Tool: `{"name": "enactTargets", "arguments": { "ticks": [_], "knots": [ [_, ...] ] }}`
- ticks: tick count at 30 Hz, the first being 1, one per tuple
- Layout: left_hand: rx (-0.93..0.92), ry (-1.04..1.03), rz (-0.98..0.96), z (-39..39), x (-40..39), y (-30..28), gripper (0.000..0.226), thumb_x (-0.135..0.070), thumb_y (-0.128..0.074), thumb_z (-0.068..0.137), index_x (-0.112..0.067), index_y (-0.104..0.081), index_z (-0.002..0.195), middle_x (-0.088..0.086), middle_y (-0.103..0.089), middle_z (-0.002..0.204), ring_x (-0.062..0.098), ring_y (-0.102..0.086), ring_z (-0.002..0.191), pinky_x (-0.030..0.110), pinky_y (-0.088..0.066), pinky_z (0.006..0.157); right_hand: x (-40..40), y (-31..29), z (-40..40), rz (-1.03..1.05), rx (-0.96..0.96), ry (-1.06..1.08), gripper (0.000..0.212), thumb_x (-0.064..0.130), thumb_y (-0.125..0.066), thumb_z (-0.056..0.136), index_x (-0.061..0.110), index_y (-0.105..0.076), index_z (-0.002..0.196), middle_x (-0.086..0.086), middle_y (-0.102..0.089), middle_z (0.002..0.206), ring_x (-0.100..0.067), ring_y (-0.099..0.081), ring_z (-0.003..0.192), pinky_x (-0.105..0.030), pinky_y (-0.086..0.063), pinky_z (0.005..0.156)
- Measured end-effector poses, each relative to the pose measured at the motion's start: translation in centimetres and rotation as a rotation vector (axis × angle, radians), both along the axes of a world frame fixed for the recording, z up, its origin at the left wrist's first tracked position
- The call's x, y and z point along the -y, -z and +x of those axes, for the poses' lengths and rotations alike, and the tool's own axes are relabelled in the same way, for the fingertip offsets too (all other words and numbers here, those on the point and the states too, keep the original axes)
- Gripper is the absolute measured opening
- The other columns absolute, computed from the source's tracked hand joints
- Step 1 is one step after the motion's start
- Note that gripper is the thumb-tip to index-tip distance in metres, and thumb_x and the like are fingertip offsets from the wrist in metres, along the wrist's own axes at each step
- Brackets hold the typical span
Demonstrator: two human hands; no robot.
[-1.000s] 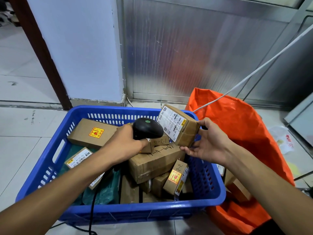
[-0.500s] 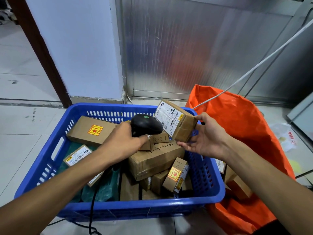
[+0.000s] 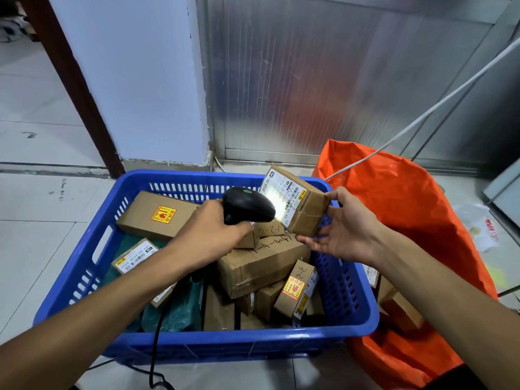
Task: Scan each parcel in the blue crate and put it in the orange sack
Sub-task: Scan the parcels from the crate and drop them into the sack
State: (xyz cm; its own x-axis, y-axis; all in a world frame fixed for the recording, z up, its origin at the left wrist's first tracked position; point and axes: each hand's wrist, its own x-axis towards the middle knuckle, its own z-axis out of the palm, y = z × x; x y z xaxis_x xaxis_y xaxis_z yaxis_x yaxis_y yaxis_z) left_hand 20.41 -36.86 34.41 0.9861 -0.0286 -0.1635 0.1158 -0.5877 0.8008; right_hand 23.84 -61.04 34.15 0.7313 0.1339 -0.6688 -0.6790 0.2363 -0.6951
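Our right hand (image 3: 342,235) pinches the small parcel (image 3: 299,208) by its taped end; it looks light and stiff; our left hand (image 3: 211,235) grips the scanner (image 3: 247,205).

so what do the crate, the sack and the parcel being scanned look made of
Blue crate: rigid moulded plastic, smooth, slotted walls. Orange sack: thin plastic or woven plastic sheet, crinkled with slight sheen; cannot tell which. Held parcel: brown cardboard, matte, clear tape, white paper label.
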Motion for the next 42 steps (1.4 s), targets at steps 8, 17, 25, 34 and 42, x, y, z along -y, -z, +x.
{"name": "enactTargets", "arguments": {
  "ticks": [8,17,25,34,42],
  "knots": [
    [-0.013,0.002,-0.013,0.0,0.1,0.0,0.012,-0.022,-0.067,0.087,-0.014,-0.066,0.078,0.007,-0.069,0.067,0.017,-0.065,0.060,0.040,-0.057,0.069,0.1,0.3,0.1,-0.009,-0.001,-0.002,0.051,0.042,-0.047,0.090,0.018,-0.061,0.133,-0.028,-0.065,0.121,-0.042,-0.065,0.104,-0.037,-0.054,0.070],
    [-0.016,-0.007,0.000,-0.1,0.3,-0.1,0.011,-0.021,-0.066,0.085,-0.014,-0.066,0.078,0.009,-0.069,0.067,0.018,-0.064,0.056,0.040,-0.058,0.066,0.0,0.4,0.3,-0.006,-0.007,0.007,0.052,0.041,-0.047,0.090,0.017,-0.058,0.134,-0.028,-0.064,0.124,-0.040,-0.065,0.105,-0.035,-0.055,0.067],
    [-0.020,-0.003,-0.009,0.0,0.1,0.0,0.009,-0.022,-0.067,0.083,-0.013,-0.067,0.082,0.012,-0.071,0.069,0.021,-0.066,0.057,0.048,-0.059,0.070,0.1,0.6,0.5,0.001,0.001,0.003,0.049,0.040,-0.047,0.091,0.015,-0.059,0.131,-0.027,-0.062,0.127,-0.041,-0.062,0.114,-0.038,-0.055,0.070],
    [-0.038,0.031,-0.026,-0.4,-0.2,-0.3,0.024,-0.031,-0.068,0.074,-0.019,-0.068,0.095,0.008,-0.071,0.074,0.024,-0.069,0.072,0.052,-0.060,0.075,1.5,0.7,1.9,-0.153,0.093,0.003,0.033,0.036,-0.048,0.089,0.016,-0.061,0.111,-0.023,-0.067,0.108,-0.042,-0.063,0.097,-0.039,-0.054,0.082],
    [-0.011,0.045,-0.019,-0.2,-0.2,0.1,0.021,-0.016,-0.070,0.085,-0.020,-0.067,0.106,0.007,-0.072,0.078,0.024,-0.071,0.072,0.048,-0.061,0.074,5.1,0.3,3.9,-0.296,0.172,0.051,0.025,0.035,-0.047,0.085,0.019,-0.061,0.099,-0.016,-0.059,0.103,-0.031,-0.057,0.095,-0.034,-0.051,0.073]
  ]
}}
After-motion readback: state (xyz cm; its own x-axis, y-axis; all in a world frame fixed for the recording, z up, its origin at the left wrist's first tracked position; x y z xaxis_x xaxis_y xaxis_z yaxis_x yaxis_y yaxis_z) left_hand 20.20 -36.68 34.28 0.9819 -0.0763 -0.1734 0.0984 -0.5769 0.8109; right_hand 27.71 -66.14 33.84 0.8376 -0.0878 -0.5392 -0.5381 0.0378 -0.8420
